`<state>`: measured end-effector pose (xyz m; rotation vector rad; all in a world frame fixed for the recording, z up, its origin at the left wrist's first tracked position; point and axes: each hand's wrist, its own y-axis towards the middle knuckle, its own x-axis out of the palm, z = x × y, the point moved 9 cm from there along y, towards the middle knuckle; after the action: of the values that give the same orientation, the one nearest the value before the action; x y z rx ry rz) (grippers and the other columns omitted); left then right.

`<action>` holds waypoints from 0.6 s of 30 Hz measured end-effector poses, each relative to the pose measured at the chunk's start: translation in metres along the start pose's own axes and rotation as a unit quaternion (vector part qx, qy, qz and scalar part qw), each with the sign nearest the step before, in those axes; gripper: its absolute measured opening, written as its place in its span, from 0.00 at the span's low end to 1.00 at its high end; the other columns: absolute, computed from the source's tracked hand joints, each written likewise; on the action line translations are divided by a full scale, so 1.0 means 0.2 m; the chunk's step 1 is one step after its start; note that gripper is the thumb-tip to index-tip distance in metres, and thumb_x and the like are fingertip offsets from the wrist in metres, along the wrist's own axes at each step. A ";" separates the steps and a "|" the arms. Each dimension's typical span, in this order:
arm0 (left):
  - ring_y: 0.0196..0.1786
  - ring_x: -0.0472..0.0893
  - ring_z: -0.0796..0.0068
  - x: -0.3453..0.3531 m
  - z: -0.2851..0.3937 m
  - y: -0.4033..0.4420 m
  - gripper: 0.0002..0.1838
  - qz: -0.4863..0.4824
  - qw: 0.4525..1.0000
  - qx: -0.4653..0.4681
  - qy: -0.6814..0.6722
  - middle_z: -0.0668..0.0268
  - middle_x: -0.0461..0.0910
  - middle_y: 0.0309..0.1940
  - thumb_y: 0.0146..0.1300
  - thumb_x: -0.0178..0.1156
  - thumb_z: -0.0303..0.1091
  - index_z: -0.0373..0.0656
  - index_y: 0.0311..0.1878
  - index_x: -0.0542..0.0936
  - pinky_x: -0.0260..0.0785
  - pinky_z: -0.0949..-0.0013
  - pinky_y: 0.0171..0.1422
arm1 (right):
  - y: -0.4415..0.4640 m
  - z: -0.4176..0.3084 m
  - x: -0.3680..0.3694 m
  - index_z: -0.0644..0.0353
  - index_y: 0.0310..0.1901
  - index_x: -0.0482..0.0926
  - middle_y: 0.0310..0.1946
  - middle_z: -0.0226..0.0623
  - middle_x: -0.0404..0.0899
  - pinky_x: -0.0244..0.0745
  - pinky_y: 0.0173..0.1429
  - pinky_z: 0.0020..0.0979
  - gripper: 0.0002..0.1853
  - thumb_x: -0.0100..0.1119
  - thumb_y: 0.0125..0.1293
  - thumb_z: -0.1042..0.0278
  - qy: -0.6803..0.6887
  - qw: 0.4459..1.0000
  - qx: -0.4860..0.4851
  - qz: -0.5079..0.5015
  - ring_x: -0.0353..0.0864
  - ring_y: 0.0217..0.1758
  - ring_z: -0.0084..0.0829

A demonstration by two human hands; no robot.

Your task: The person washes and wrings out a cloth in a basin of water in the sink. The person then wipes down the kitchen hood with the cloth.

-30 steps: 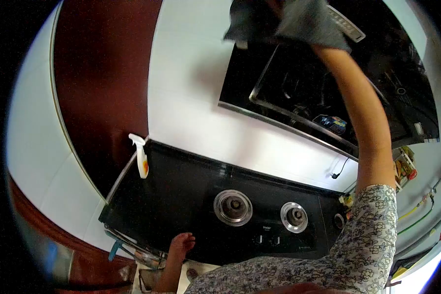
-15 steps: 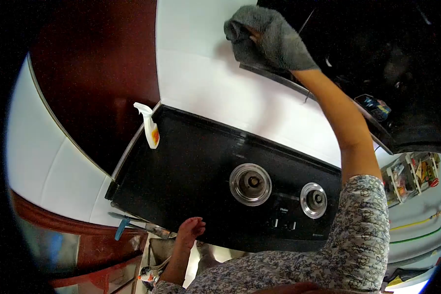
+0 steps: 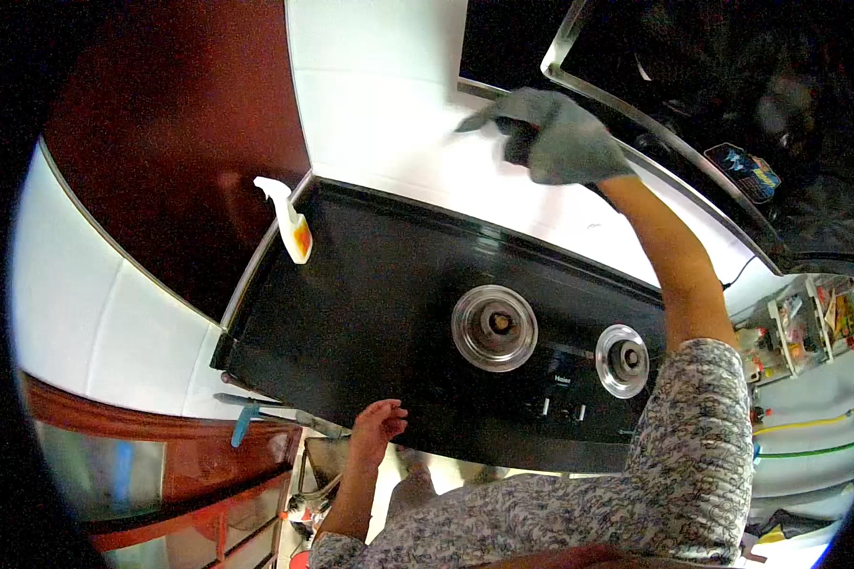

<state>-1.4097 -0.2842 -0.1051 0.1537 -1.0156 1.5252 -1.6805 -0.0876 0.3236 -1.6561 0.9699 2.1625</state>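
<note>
A fuzzy grey cloth [image 3: 574, 142] covers my right hand [image 3: 550, 137] up to the wrist, so most of its fingers are hidden and blurred. The hand is raised in front of the white wall, just under the lower edge of the dark range hood [image 3: 712, 85]. Down by the front edge of the black gas stove [image 3: 370, 313], my left hand [image 3: 378, 431] hangs with its fingers curled in and nothing in them. A white spray bottle [image 3: 292, 223] with an orange label stands at the stove's back left corner.
Two round burners, a larger one [image 3: 494, 328] and a smaller one [image 3: 622, 361], sit in the stove top. Dark red panelling [image 3: 171, 142] rises at the left. A blue-handled tool [image 3: 244, 422] lies by the front left edge. Shelves with packets [image 3: 797, 327] hang at the right.
My right hand with the grey cloth has come down from higher on the wall. The hood's lower edge shows more fully now. My left hand stays near the stove's front edge, fingers still curled.
</note>
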 end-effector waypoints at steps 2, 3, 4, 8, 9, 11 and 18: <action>0.30 0.79 0.72 -0.01 0.00 -0.01 0.11 -0.002 1.000 -0.002 -0.008 0.61 0.79 0.32 0.61 0.53 0.34 0.38 0.42 0.76 0.75 0.70 0.36 | -0.17 0.22 0.05 0.59 0.43 0.73 0.38 0.36 0.76 0.72 0.48 0.29 0.19 0.63 0.50 0.62 -0.024 0.998 -0.025 0.056 0.76 0.40 0.32; 0.29 0.79 0.72 -0.04 -0.01 0.00 0.11 -0.001 1.000 -0.006 -0.009 0.61 0.80 0.32 0.61 0.53 0.34 0.38 0.42 0.76 0.75 0.70 0.36 | -0.25 0.30 0.04 0.59 0.44 0.72 0.38 0.36 0.76 0.72 0.49 0.28 0.18 0.60 0.53 0.62 0.015 0.998 0.020 0.057 0.76 0.41 0.32; 0.29 0.79 0.72 -0.09 -0.04 0.01 0.11 0.000 1.000 -0.009 -0.010 0.61 0.80 0.31 0.61 0.53 0.35 0.38 0.42 0.76 0.75 0.71 0.35 | -0.32 0.37 0.02 0.59 0.46 0.72 0.39 0.37 0.77 0.71 0.50 0.27 0.17 0.57 0.55 0.63 0.055 0.995 0.065 0.058 0.76 0.43 0.32; 0.28 0.79 0.72 -0.15 -0.06 0.04 0.11 -0.010 1.000 -0.012 -0.023 0.61 0.80 0.31 0.60 0.54 0.36 0.39 0.41 0.76 0.75 0.72 0.34 | -0.22 0.22 -0.03 0.60 0.48 0.71 0.40 0.38 0.77 0.72 0.51 0.27 0.16 0.50 0.60 0.64 -0.031 0.998 0.023 0.041 0.77 0.44 0.33; 0.28 0.79 0.72 -0.16 -0.06 0.05 0.11 -0.014 0.999 -0.007 -0.030 0.61 0.80 0.31 0.60 0.55 0.36 0.39 0.41 0.76 0.75 0.72 0.34 | -0.13 0.08 0.00 0.61 0.48 0.71 0.39 0.38 0.77 0.72 0.50 0.27 0.15 0.50 0.60 0.65 -0.111 0.992 -0.045 0.031 0.77 0.44 0.34; 0.28 0.79 0.73 -0.14 -0.06 0.05 0.12 -0.016 0.998 -0.007 -0.053 0.61 0.80 0.31 0.60 0.55 0.37 0.39 0.41 0.76 0.75 0.71 0.34 | 0.12 0.05 0.15 0.57 0.49 0.72 0.38 0.37 0.77 0.74 0.46 0.31 0.16 0.51 0.57 0.69 -0.039 0.998 -0.048 0.002 0.77 0.40 0.34; 0.30 0.79 0.71 -0.06 0.04 -0.03 0.12 0.019 0.997 0.037 -0.069 0.60 0.79 0.31 0.61 0.54 0.36 0.37 0.42 0.75 0.74 0.70 0.36 | 0.49 -0.10 0.19 0.56 0.48 0.72 0.31 0.33 0.77 0.75 0.38 0.30 0.25 0.63 0.44 0.66 0.058 0.996 -0.031 0.053 0.76 0.33 0.28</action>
<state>-1.4059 -0.2998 -0.1052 0.2959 -1.0766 1.6047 -1.7334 -0.1816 0.3199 -1.8150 1.0536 2.2061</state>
